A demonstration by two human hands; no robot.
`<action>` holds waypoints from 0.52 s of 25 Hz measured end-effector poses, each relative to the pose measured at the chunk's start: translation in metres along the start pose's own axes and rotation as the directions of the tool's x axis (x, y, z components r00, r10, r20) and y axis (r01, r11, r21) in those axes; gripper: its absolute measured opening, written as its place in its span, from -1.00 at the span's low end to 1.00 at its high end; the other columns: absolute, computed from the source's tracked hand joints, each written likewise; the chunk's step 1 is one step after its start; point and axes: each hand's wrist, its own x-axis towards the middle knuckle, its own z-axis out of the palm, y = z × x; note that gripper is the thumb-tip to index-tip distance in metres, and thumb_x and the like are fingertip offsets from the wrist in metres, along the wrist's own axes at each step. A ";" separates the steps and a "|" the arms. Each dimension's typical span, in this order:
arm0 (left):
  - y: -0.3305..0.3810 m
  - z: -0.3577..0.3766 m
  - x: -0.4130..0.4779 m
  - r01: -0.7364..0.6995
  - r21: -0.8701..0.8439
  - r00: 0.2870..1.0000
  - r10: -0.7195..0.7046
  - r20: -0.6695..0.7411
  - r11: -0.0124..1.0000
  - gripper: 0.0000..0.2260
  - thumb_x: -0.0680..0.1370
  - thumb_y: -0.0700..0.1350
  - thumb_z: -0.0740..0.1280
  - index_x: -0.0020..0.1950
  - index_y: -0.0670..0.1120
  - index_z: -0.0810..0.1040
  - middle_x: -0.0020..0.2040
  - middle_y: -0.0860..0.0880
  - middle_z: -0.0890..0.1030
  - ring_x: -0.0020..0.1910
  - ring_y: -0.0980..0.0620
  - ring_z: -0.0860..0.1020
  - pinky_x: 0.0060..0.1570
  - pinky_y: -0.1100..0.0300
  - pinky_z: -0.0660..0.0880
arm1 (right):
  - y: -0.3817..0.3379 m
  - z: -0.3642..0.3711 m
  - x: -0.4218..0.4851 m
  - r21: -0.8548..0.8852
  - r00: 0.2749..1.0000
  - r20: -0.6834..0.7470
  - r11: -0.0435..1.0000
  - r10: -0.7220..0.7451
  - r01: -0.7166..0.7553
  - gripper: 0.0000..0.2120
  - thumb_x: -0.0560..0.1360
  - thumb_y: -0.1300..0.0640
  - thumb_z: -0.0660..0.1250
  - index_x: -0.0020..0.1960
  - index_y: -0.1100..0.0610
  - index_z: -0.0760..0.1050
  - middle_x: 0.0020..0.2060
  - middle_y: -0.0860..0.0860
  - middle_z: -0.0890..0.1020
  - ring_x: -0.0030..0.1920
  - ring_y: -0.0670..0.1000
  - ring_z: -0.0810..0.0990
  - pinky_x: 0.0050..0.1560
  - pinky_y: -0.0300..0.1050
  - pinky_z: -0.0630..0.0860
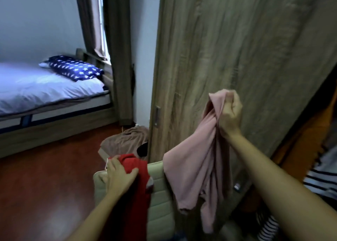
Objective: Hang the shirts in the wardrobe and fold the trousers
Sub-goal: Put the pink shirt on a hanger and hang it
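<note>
My right hand (230,115) is raised in front of the wooden wardrobe door (228,49) and grips a bunched pink shirt (197,169), which hangs down from my fist. My left hand (119,175) rests with spread fingers on a red garment (135,191) draped over the back of a beige padded chair (160,195). Behind the chair a brown garment (125,140) lies in a heap on something low. At the right edge, striped black-and-white clothes (321,175) show inside the wardrobe opening.
A bed (45,87) with a white sheet and a blue star-patterned pillow (76,68) stands at the left. Grey curtains (116,58) hang beside a window. Reddish wood floor (45,186) stretches between the bed and the chair.
</note>
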 end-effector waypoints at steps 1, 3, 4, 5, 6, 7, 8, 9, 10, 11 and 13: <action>0.026 -0.004 -0.003 -0.041 -0.121 0.999 0.038 -0.030 0.992 -0.26 0.38 0.16 0.31 0.42 -0.21 0.21 0.40 -0.23 0.27 0.41 -0.22 0.25 0.40 -0.18 0.06 | -0.013 -0.011 0.014 0.019 1.000 -0.011 1.000 -0.020 0.020 -0.74 0.58 0.08 0.01 -0.17 0.02 0.44 -0.25 -0.14 0.52 -0.24 -0.34 0.48 -0.09 -0.33 0.40; 0.085 -0.010 -0.009 -0.323 -0.387 0.944 0.321 -0.071 0.864 -0.25 0.35 0.18 0.27 0.44 -0.15 0.20 0.41 -0.21 0.24 0.42 -0.19 0.24 0.43 -0.06 0.11 | -0.042 -0.031 0.037 0.077 0.999 -0.035 0.996 -0.034 0.037 -0.73 0.57 0.09 0.03 -0.23 -0.03 0.41 -0.30 -0.17 0.52 -0.26 -0.31 0.47 -0.10 -0.29 0.41; 0.114 -0.012 -0.013 -0.407 -0.508 0.897 0.438 -0.063 0.759 -0.25 0.34 0.21 0.26 0.45 -0.07 0.18 0.43 -0.18 0.21 0.43 -0.14 0.24 0.43 -0.01 0.16 | -0.055 -0.042 0.046 0.123 0.999 -0.015 0.992 -0.030 0.032 -0.74 0.56 0.08 0.05 -0.25 -0.02 0.41 -0.35 -0.18 0.52 -0.28 -0.27 0.46 -0.13 -0.27 0.41; 0.143 -0.016 -0.018 -0.432 -0.602 0.861 0.506 -0.053 0.672 -0.26 0.34 0.24 0.28 0.45 0.04 0.14 0.47 -0.13 0.17 0.45 -0.07 0.22 0.44 0.02 0.18 | -0.065 -0.054 0.052 0.160 0.999 0.026 0.987 -0.021 0.017 -0.75 0.55 0.07 0.07 -0.26 0.01 0.41 -0.39 -0.19 0.53 -0.31 -0.24 0.45 -0.18 -0.27 0.40; 0.169 -0.022 -0.023 -0.422 -0.669 0.841 0.539 -0.038 0.612 -0.25 0.33 0.25 0.32 0.44 0.12 0.10 0.50 -0.08 0.11 0.46 -0.01 0.19 0.44 0.05 0.19 | -0.075 -0.065 0.055 0.181 0.997 0.071 0.983 -0.015 0.002 -0.75 0.54 0.08 0.08 -0.27 0.04 0.42 -0.43 -0.19 0.54 -0.34 -0.23 0.44 -0.22 -0.29 0.39; 0.193 -0.027 -0.027 -0.414 -0.711 0.820 0.572 -0.020 0.569 -0.20 0.31 0.26 0.35 0.45 0.16 0.07 0.52 -0.04 0.06 0.47 0.04 0.16 0.44 0.08 0.17 | -0.082 -0.078 0.056 0.188 0.993 0.117 0.982 -0.008 -0.014 -0.74 0.54 0.11 0.09 -0.28 0.04 0.44 -0.45 -0.20 0.55 -0.36 -0.23 0.45 -0.26 -0.32 0.39; 0.213 -0.030 -0.030 -0.421 -0.719 0.791 0.612 0.007 0.553 -0.14 0.30 0.25 0.39 0.48 0.16 0.03 0.54 0.00 0.00 0.49 0.08 0.11 0.44 0.11 0.13 | -0.087 -0.088 0.056 0.182 0.987 0.158 0.983 -0.001 -0.028 -0.69 0.55 0.15 0.09 -0.31 0.03 0.48 -0.46 -0.19 0.55 -0.39 -0.25 0.45 -0.29 -0.35 0.39; 0.229 -0.031 -0.032 -0.437 -0.711 0.744 0.666 0.059 0.551 -0.08 0.29 0.21 0.44 0.51 0.13 0.00 0.55 0.04 -0.03 0.50 0.11 0.06 0.44 0.13 0.10 | -0.088 -0.098 0.054 0.176 0.983 0.182 0.984 0.007 -0.040 -0.62 0.57 0.20 0.07 -0.35 0.03 0.50 -0.49 -0.19 0.56 -0.41 -0.26 0.46 -0.31 -0.38 0.39; 0.243 -0.029 -0.035 -0.451 -0.695 0.690 0.712 0.126 0.560 -0.08 0.31 0.17 0.47 0.52 0.10 0.02 0.55 0.05 0.01 0.49 0.13 0.08 0.44 0.14 0.09 | -0.090 -0.109 0.051 0.178 0.981 0.193 0.983 0.019 -0.055 -0.58 0.60 0.27 0.05 -0.35 0.04 0.48 -0.51 -0.19 0.55 -0.43 -0.27 0.46 -0.32 -0.40 0.38; 0.252 -0.025 -0.039 -0.458 -0.678 0.641 0.742 0.197 0.576 -0.16 0.32 0.14 0.48 0.50 0.08 0.14 0.51 0.02 0.18 0.46 0.11 0.19 0.43 0.10 0.16 | -0.088 -0.120 0.049 0.160 0.981 0.187 0.984 0.044 -0.074 -0.59 0.60 0.31 0.03 -0.33 0.06 0.44 -0.52 -0.19 0.55 -0.44 -0.28 0.45 -0.33 -0.42 0.37; 0.262 -0.020 -0.049 -0.463 -0.645 0.631 0.737 0.241 0.608 -0.53 0.33 0.14 0.46 0.18 0.04 0.48 0.11 0.02 0.58 0.10 0.03 0.52 0.18 -0.02 0.48 | -0.082 -0.142 0.046 0.077 0.979 0.179 0.991 0.094 -0.109 -0.67 0.61 0.29 0.04 -0.29 0.12 0.37 -0.51 -0.19 0.54 -0.42 -0.28 0.43 -0.32 -0.40 0.36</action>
